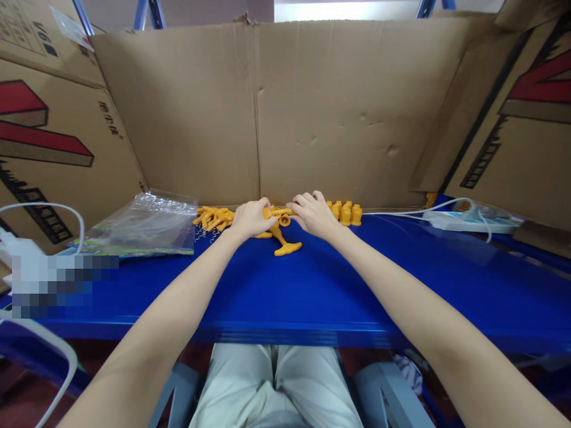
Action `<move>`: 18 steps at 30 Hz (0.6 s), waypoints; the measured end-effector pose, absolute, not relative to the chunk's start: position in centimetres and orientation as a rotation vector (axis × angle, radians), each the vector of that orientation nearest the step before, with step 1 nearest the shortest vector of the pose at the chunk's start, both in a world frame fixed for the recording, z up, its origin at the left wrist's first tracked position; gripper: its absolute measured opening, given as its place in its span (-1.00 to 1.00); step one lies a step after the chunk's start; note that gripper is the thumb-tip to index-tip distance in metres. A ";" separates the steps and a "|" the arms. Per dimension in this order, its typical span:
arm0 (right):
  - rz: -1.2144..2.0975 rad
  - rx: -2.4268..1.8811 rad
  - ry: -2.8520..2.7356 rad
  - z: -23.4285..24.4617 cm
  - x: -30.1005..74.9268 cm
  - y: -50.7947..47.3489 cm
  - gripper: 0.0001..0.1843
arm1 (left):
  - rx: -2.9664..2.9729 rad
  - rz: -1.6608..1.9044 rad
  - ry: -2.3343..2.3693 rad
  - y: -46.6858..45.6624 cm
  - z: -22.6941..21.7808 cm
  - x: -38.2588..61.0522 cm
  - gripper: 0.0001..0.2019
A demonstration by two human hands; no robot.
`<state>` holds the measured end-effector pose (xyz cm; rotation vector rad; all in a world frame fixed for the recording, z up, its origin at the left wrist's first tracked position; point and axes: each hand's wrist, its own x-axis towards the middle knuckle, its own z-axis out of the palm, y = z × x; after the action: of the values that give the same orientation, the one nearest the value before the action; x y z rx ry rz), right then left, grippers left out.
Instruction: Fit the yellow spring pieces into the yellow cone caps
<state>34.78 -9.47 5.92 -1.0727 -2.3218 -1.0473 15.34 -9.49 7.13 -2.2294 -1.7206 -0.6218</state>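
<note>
Both hands meet over small yellow plastic parts at the back of the blue table. My left hand [255, 219] is closed, thumb and fingers pinching a yellow plastic piece [267, 213]. My right hand [314, 215] has bent fingers, its thumb and index fingertip at the end of a ribbed yellow piece [282, 211]; its other fingers are raised. Between the hands a hollow yellow cup-shaped part [284, 220] faces me. Just in front lies a yellow T-shaped handle [288, 246]. The fingers partly hide the pieces they touch.
Left of my hands is a pile of yellow handles [215, 217] with metal spirals. Several yellow bottle-shaped parts [355, 215] stand at right. Clear plastic bags [151, 223] lie left. A white power strip [473, 221] sits right. Cardboard [339, 113] walls the back of the blue table [289, 297].
</note>
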 end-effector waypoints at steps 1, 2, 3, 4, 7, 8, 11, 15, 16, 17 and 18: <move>-1.030 -1.075 -2.344 5.9 34.8 -9.5 -0.71 | -2.226 -0.615 -1.710 -9.5 7.1 15.3 -0.59; -1.015 -1.085 -2.363 5.9 34.8 -9.5 -0.71 | -2.225 -0.602 -1.704 -9.5 7.1 15.3 -0.59; -1.007 -1.098 -2.378 5.9 34.7 -9.5 -0.71 | -2.225 -0.586 -1.702 -9.6 7.0 15.3 -0.59; -1.006 -1.109 -2.385 5.9 34.7 -9.6 -0.72 | -2.228 -0.570 -1.702 -9.6 7.0 15.3 -0.59; -1.023 -1.137 -2.370 6.1 34.3 -9.9 -0.76 | -2.232 -0.557 -1.712 -9.6 7.0 15.4 -0.59; -1.029 -1.149 -2.358 6.2 34.2 -10.0 -0.76 | -2.232 -0.563 -1.712 -9.6 7.1 15.4 -0.59; -1.052 -1.200 -2.320 6.7 34.0 -10.4 -0.77 | -2.230 -0.586 -1.705 -9.6 7.1 15.5 -0.59; -1.071 -1.245 -2.283 7.1 33.8 -10.8 -0.73 | -2.229 -0.600 -1.715 -9.7 7.3 15.6 -0.59; -1.070 -1.248 -2.273 7.1 33.8 -10.9 -0.72 | -2.228 -0.599 -1.719 -9.7 7.3 15.6 -0.58; -1.070 -1.248 -2.264 7.2 33.7 -11.0 -0.72 | -2.228 -0.596 -1.722 -9.7 7.3 15.6 -0.58; -1.070 -1.246 -2.256 7.2 33.7 -11.0 -0.72 | -2.228 -0.591 -1.724 -9.7 7.3 15.7 -0.58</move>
<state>33.68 -10.99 7.18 -1.2461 -2.2560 -1.0701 15.65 -9.72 7.35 -2.2284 -1.7244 -0.5915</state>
